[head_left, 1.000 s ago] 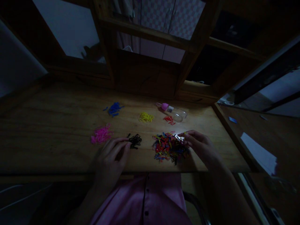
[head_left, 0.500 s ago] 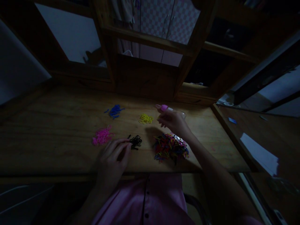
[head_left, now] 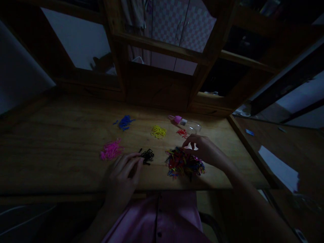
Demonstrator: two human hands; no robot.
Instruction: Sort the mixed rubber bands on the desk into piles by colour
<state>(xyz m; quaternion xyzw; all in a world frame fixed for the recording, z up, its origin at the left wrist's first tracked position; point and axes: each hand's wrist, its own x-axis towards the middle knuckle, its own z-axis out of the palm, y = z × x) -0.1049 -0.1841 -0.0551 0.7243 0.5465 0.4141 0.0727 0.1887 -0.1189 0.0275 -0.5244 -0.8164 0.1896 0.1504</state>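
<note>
Loops that look like small rubber bands lie in heaps on the wooden desk [head_left: 76, 141]. My left hand [head_left: 125, 168] rests by the small black heap [head_left: 147, 155], thumb and forefinger pinched together at its edge. Whatever sits between those tips is too dark to make out. Over the top of the large mixed-colour heap [head_left: 183, 165] my right hand [head_left: 202, 148] reaches down, its fingertips closed together at the bands; what they grip is hidden. Just beyond it lies a small red heap [head_left: 181, 132]. A yellow heap [head_left: 158, 131] lies between the hands, farther back.
A clear bottle with a pink cap [head_left: 178, 119] lies behind the red heap. Pink bands [head_left: 111, 149] and blue bands [head_left: 124, 122] are piled on the left. A wooden shelf unit [head_left: 159, 84] borders the desk's back; white paper [head_left: 278, 167] lies on the right-hand surface.
My right hand has come back toward me from beside the bottle to the mixed heap, uncovering the red heap and the bottle. My left hand stays by the black heap.
</note>
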